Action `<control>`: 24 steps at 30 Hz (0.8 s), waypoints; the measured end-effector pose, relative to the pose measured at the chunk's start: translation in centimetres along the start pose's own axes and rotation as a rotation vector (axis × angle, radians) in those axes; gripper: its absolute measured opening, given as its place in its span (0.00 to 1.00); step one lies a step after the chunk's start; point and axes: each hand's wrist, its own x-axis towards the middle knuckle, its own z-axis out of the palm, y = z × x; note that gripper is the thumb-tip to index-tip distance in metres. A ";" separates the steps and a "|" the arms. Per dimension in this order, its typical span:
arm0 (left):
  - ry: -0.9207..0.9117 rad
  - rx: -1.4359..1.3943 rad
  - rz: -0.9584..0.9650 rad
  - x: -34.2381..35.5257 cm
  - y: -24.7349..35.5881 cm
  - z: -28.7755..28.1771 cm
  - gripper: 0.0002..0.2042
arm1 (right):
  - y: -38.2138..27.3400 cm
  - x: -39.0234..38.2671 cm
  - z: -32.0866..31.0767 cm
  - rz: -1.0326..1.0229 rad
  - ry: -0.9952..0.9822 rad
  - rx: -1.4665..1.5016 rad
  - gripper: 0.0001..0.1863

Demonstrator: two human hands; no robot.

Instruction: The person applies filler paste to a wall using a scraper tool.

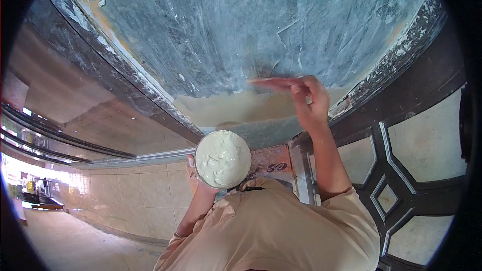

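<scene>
My left hand (203,189) holds a round tub (197,164) from beneath and the side, close in front of my body. Thick off-white putty (223,158) fills it to the brim. My right hand (314,101) is closed on a flat red putty spreader (276,84), somewhat blurred by motion. The spreader is held at the lower part of a blue-grey wall panel (221,35), whose surface is streaked and patchy. Below the spreader runs a smooth beige band (226,109) of coating. Whether the blade touches the wall, I cannot tell.
Dark frames spattered with white border the panel on the left (118,62) and right (396,45). At the right is a dark grille (374,195) with pale infill. A printed orange sheet (273,160) lies below the wall. Tiles (135,190) run along the lower left.
</scene>
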 end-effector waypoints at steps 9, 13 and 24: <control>-0.053 -0.012 -0.054 -0.2 1.1 -0.8 0.56 | -0.6 -0.3 1.9 -0.040 -0.001 0.008 0.08; 0.001 0.038 -0.008 -0.4 1.7 0.2 0.56 | -1.4 -0.6 3.0 -0.208 -0.327 -0.142 0.06; -0.184 -0.286 0.023 -2.2 2.8 -0.4 0.55 | -2.8 -1.4 5.7 -0.150 -0.256 -0.089 0.04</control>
